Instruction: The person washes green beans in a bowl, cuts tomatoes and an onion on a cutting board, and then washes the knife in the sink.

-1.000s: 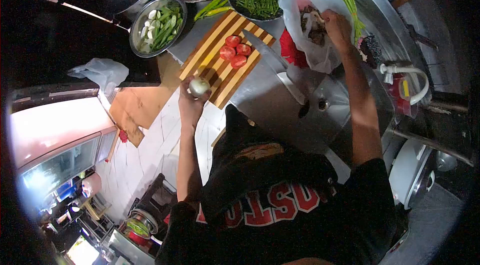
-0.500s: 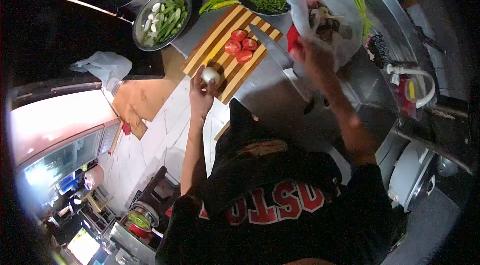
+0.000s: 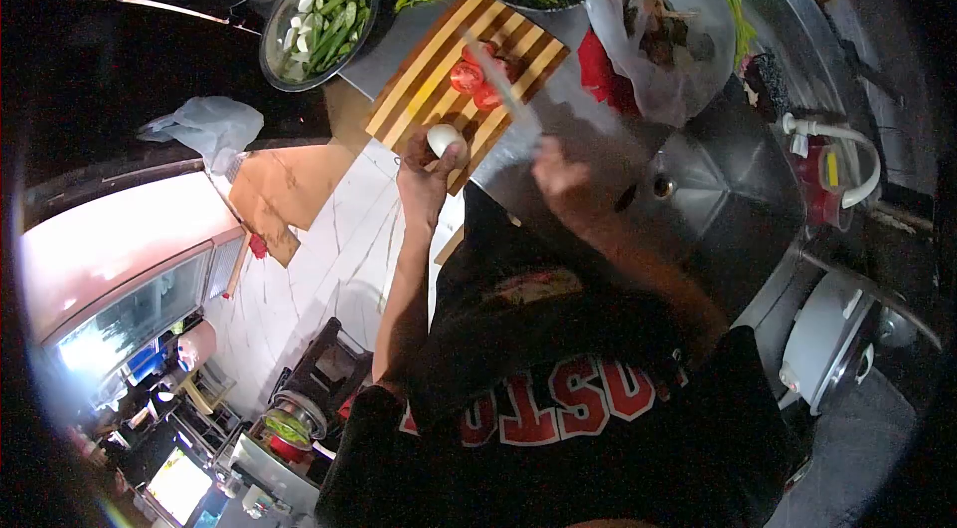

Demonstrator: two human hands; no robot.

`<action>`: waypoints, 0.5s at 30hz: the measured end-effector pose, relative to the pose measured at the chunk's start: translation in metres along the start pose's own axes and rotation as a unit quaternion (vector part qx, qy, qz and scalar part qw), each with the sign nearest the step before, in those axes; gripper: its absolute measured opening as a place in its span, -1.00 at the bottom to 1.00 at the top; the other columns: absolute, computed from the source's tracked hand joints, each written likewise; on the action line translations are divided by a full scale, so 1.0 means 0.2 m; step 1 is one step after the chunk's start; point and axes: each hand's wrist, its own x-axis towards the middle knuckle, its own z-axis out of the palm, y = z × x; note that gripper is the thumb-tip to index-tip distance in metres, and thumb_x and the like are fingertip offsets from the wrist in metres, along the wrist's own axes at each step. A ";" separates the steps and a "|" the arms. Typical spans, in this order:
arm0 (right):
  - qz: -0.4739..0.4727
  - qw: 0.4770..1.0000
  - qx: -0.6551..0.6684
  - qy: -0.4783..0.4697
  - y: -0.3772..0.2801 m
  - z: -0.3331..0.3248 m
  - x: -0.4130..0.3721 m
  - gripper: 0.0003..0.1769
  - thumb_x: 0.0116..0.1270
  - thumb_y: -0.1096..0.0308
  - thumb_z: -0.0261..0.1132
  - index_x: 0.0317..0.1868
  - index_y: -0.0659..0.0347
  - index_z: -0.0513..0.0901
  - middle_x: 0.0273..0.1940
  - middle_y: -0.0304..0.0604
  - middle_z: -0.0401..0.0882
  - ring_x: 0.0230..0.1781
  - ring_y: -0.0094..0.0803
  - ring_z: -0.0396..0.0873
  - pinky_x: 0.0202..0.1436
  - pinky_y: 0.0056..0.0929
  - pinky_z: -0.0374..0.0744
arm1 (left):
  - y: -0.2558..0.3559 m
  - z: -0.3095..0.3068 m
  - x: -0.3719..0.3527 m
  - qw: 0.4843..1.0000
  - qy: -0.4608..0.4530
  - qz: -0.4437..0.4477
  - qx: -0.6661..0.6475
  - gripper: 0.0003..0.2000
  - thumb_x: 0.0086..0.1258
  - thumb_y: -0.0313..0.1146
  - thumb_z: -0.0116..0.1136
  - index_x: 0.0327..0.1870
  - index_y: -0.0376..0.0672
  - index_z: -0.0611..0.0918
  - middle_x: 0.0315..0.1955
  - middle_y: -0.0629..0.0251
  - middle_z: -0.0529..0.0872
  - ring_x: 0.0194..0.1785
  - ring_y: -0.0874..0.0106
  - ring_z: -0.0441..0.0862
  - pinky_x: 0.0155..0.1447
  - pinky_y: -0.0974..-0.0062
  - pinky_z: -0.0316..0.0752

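The right hand (image 3: 556, 172) has left the white plastic bag (image 3: 653, 94) and pulled back toward the body. It is now closed around the handle of a large knife (image 3: 516, 112), which was lying on the steel counter (image 3: 718, 189) a moment ago. The blade is blurred and slants across the red tomato halves (image 3: 467, 77) on the striped wooden cutting board (image 3: 424, 79). The left hand (image 3: 424, 179) grips a peeled white onion (image 3: 444, 140) in its fingers at the board's near edge. A metal bowl (image 3: 317, 24) of cut green vegetables sits beyond the board, to its left.
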 end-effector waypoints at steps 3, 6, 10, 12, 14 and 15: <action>-0.057 0.988 0.142 0.027 -0.17 -0.05 0.03 -0.73 0.27 0.41 0.11 -0.07 0.39 0.40 -0.68 -0.05 0.47 -0.73 -0.18 0.49 -0.70 -0.28 0.45 | 0.05 0.01 0.00 1.000 -0.004 -0.016 0.008 -0.51 0.14 -0.38 0.31 0.07 -0.34 0.39 -0.17 0.15 0.61 -0.16 0.43 0.58 -0.11 0.55 0.54; -0.034 0.974 0.224 -0.021 -0.24 -0.09 0.08 -0.72 0.27 0.39 0.12 -0.08 0.42 0.41 -0.70 -0.03 0.45 -0.70 -0.15 0.51 -0.65 -0.23 0.47 | -0.04 0.01 0.01 1.000 0.020 -0.016 0.000 -0.50 0.13 -0.39 0.32 0.06 -0.36 0.40 -0.21 0.16 0.62 -0.19 0.45 0.59 -0.16 0.57 0.53; -0.018 0.983 0.181 -0.039 -0.28 -0.08 0.09 -0.65 0.26 0.36 0.14 -0.05 0.46 0.40 -0.72 -0.03 0.44 -0.71 -0.12 0.51 -0.61 -0.20 0.47 | 0.09 0.03 -0.03 0.998 0.005 -0.039 -0.045 -0.50 0.12 -0.38 0.33 0.05 -0.37 0.40 -0.22 0.15 0.62 -0.21 0.48 0.59 -0.16 0.59 0.51; -0.027 0.984 0.174 -0.028 -0.29 -0.05 0.09 -0.65 0.26 0.36 0.14 -0.05 0.46 0.40 -0.71 -0.02 0.44 -0.70 -0.12 0.50 -0.60 -0.21 0.47 | 0.08 0.03 -0.02 0.998 0.024 -0.039 -0.032 -0.51 0.11 -0.40 0.33 0.03 -0.37 0.40 -0.23 0.16 0.62 -0.20 0.47 0.58 -0.13 0.57 0.51; -0.036 0.985 0.169 -0.016 -0.28 -0.01 0.09 -0.65 0.25 0.36 0.14 -0.05 0.47 0.40 -0.71 -0.02 0.44 -0.70 -0.12 0.50 -0.60 -0.22 0.47 | 0.05 0.04 -0.01 0.998 0.027 -0.028 -0.041 -0.53 0.11 -0.42 0.33 0.02 -0.36 0.41 -0.23 0.16 0.61 -0.19 0.47 0.58 -0.13 0.56 0.52; -0.046 0.986 0.157 0.005 -0.28 0.00 0.09 -0.65 0.25 0.38 0.14 -0.05 0.47 0.39 -0.69 -0.02 0.44 -0.70 -0.13 0.50 -0.61 -0.23 0.46 | 0.03 0.04 -0.01 0.998 0.029 -0.015 -0.050 -0.54 0.12 -0.43 0.33 0.01 -0.35 0.41 -0.23 0.17 0.61 -0.18 0.47 0.57 -0.13 0.55 0.52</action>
